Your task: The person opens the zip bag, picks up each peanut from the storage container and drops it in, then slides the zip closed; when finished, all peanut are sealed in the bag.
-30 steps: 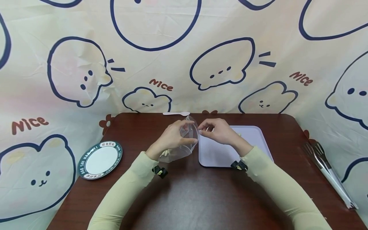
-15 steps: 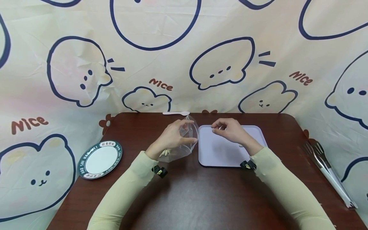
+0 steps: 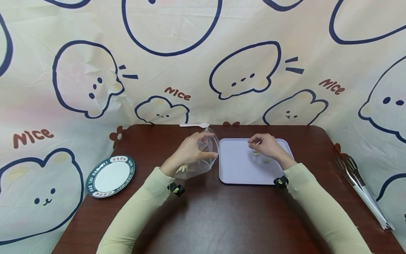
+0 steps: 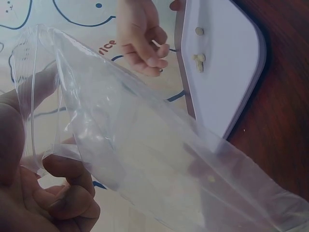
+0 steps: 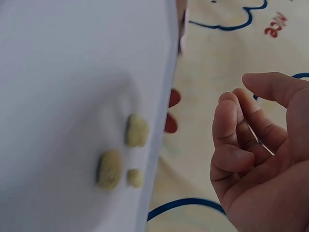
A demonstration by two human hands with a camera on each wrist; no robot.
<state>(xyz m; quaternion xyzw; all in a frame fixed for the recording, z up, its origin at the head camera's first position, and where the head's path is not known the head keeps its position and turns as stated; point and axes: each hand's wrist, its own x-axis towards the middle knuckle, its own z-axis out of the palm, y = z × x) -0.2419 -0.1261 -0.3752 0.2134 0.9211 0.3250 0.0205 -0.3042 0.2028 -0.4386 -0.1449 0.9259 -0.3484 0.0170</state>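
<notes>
My left hand [image 3: 189, 149] grips a clear zip bag [image 3: 198, 170] near its mouth, thumb and fingers spreading it apart. Several pale pieces [image 3: 183, 168], perhaps nuts, lie low in the bag. Over a pale lilac tray [image 3: 234, 165] hovers my right hand [image 3: 267, 146], its fingers loosely bent. In the right wrist view the thumb stands apart from the fingers, and nothing shows between them. Three small yellowish lumps [image 5: 137, 130] lie on the tray beneath that hand, apart from it; their exact kind is unclear.
A green-rimmed white plate [image 3: 111, 178] sits at the table's left edge. At the back edge lies a white spoon [image 3: 194, 125]. Metal forks or tongs [image 3: 361, 187] lie along the right edge. A patterned cloth [image 3: 177, 70] hangs behind the table.
My right hand has moved from the bag's mouth rightward over the tray, and the lumps there show more fully. The left hand and bag stay in place.
</notes>
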